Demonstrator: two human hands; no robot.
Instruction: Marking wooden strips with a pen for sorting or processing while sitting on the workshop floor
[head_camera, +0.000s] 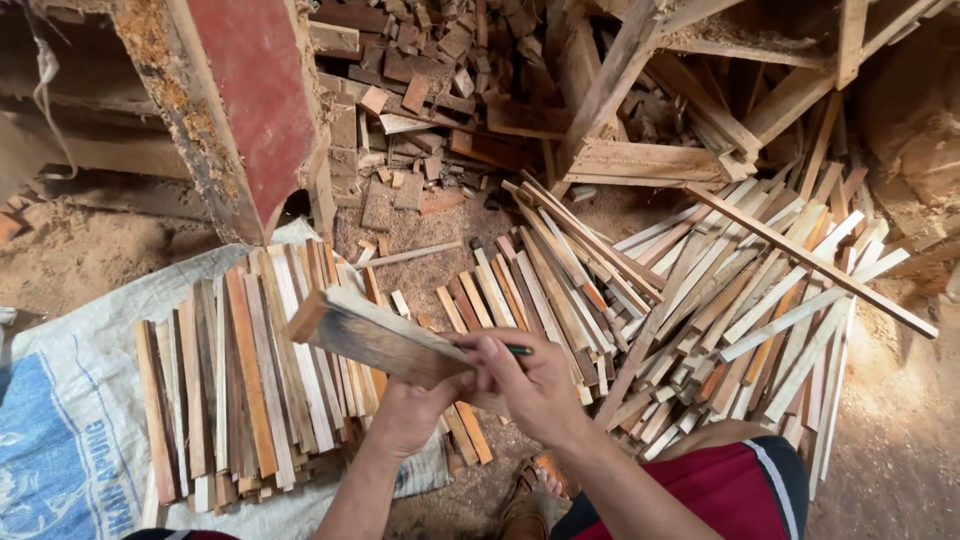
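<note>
The right hand (530, 385) pinches a green-tipped pencil (517, 350) against a flat wooden board (375, 338), which the left hand (410, 410) grips closed from beneath, holding it tilted up and away to the left. Just beyond the left hand, neat wooden slats (240, 380) lie on a woven sack (70, 440). Past the right hand sprawls a loose slat pile (740, 300) on sawdust.
</note>
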